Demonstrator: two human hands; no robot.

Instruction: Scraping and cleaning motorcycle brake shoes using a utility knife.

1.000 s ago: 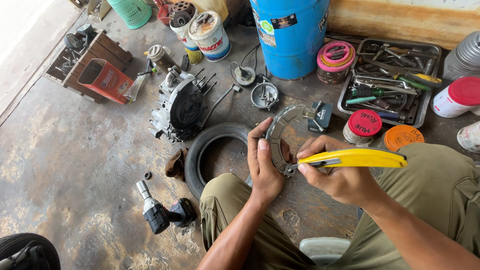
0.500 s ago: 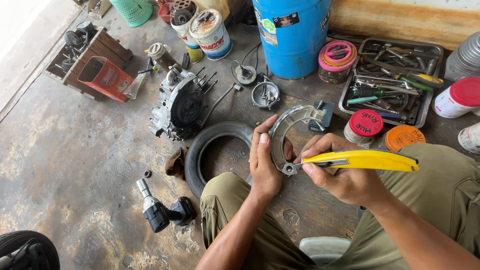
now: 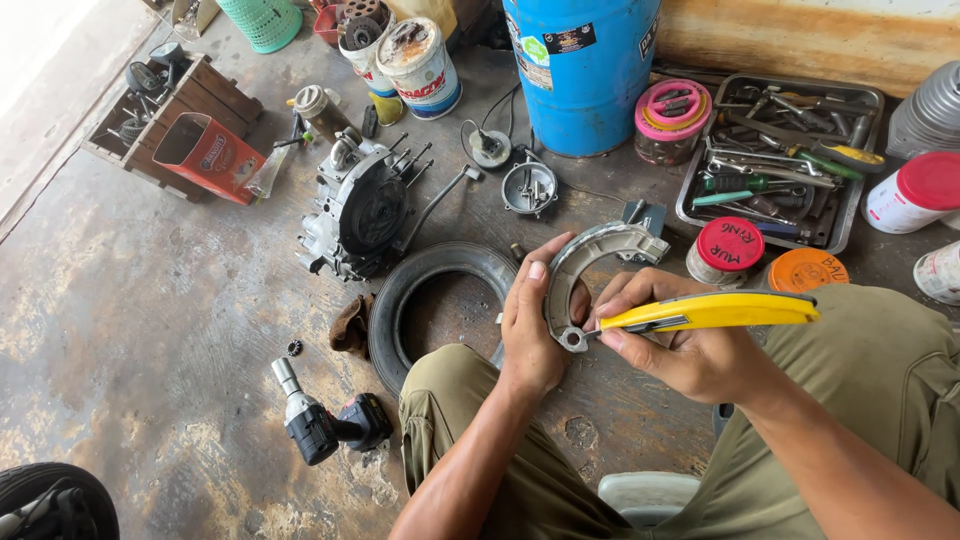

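The left hand [image 3: 530, 325] gripped a curved grey metal brake shoe [image 3: 590, 262] above the small black tyre [image 3: 420, 290], its inner edge partly hidden, while the right hand [image 3: 690, 345] clasped a yellow utility knife [image 3: 710, 310], blade tip indistinct.

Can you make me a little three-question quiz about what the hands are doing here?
1. True or false: the left hand holds the curved grey brake shoe.
2. What colour is the knife in the right hand?
3. Which lies on the floor just left of the person's knee: A) black tyre, B) blue drum, C) tool tray?

Key: 1 true; 2 yellow; 3 A.
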